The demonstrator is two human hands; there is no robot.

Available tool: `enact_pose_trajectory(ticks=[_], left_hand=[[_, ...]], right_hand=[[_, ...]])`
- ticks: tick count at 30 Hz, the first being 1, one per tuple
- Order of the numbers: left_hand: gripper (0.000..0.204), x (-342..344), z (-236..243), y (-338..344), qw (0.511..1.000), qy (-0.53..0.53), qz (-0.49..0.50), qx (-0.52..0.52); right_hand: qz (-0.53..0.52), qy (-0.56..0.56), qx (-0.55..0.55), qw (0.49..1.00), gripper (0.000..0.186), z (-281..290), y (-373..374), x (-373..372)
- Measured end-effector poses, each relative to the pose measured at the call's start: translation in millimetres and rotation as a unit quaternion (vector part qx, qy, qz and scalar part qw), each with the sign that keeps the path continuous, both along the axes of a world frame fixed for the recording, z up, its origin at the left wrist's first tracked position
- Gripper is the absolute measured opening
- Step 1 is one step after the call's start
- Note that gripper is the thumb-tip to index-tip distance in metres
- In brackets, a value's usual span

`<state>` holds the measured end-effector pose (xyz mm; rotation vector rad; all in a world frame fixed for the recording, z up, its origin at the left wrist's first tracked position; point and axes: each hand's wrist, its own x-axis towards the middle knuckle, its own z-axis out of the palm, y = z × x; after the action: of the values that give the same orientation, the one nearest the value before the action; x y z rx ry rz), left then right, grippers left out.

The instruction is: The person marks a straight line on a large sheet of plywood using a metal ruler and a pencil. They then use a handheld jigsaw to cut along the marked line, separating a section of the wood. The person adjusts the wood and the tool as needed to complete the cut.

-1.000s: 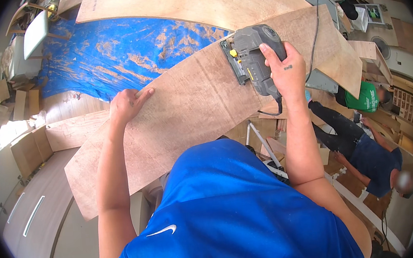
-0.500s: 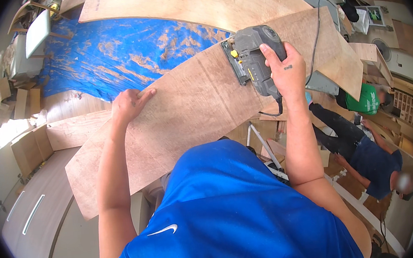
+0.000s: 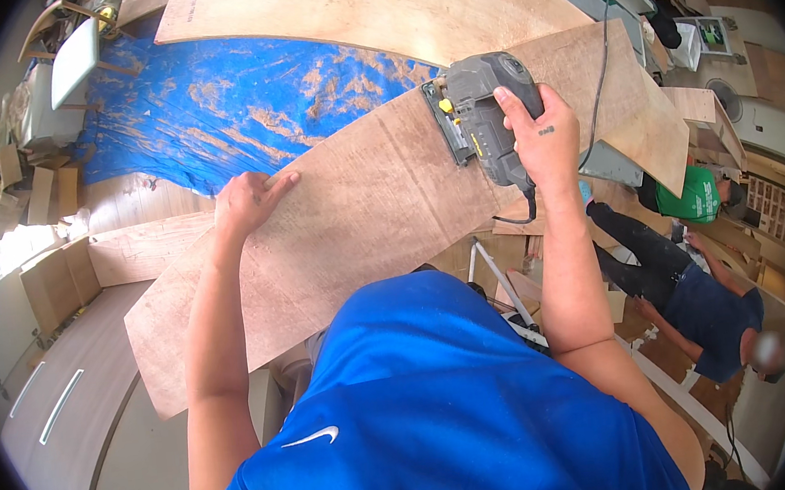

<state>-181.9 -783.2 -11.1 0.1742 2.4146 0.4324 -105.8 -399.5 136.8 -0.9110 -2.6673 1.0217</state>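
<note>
A jigsaw (image 3: 488,127) with a dark grey body and a small yellow lever rests on a long plywood sheet (image 3: 359,191). My right hand (image 3: 544,131) is closed around its handle, thumb on top. The jigsaw's base plate lies by the sheet's curved far edge; the blade is hidden. At the same edge, further left, my left hand (image 3: 251,200) grips the plywood, its thumb along the top face and its fingers curled over the edge. A power cord (image 3: 603,74) runs from above down behind my right hand.
Beyond the sheet lies another curved plywood board (image 3: 370,6) over a blue tarp (image 3: 237,104) strewn with sawdust. Two people are at the right, one in a green shirt (image 3: 690,197), one in a dark blue shirt (image 3: 716,318). A pale chair (image 3: 73,63) stands at the far left.
Nearly everything holds still. The view has shifted slightly, and the person in green has moved their head a little. Both my hands keep their grips, and the jigsaw stays at about the same spot.
</note>
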Motion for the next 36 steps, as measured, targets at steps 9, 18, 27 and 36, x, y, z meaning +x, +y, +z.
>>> enact_pose_trajectory(ticks=[9,18,27,36], left_hand=[[0.080,0.7,-4.3,-1.9,1.000,0.022,-0.008,0.004],[0.080,1.0,-2.8,-1.9,1.000,0.016,-0.003,0.005],[0.081,0.8,-4.1,-1.9,1.000,0.003,0.002,0.002],[0.081,1.1,-7.2,-3.4,1.000,0.015,0.001,0.005]], right_hand=[[0.001,0.008,-0.005,1.000,0.043,-1.3,-0.5,-2.1],[0.006,0.009,-0.001,1.000,0.043,-1.8,0.5,-4.9],[0.003,0.001,0.000,1.000,0.043,0.9,-1.9,-8.0],[0.003,0.006,-0.006,1.000,0.042,0.5,-2.7,-10.4]])
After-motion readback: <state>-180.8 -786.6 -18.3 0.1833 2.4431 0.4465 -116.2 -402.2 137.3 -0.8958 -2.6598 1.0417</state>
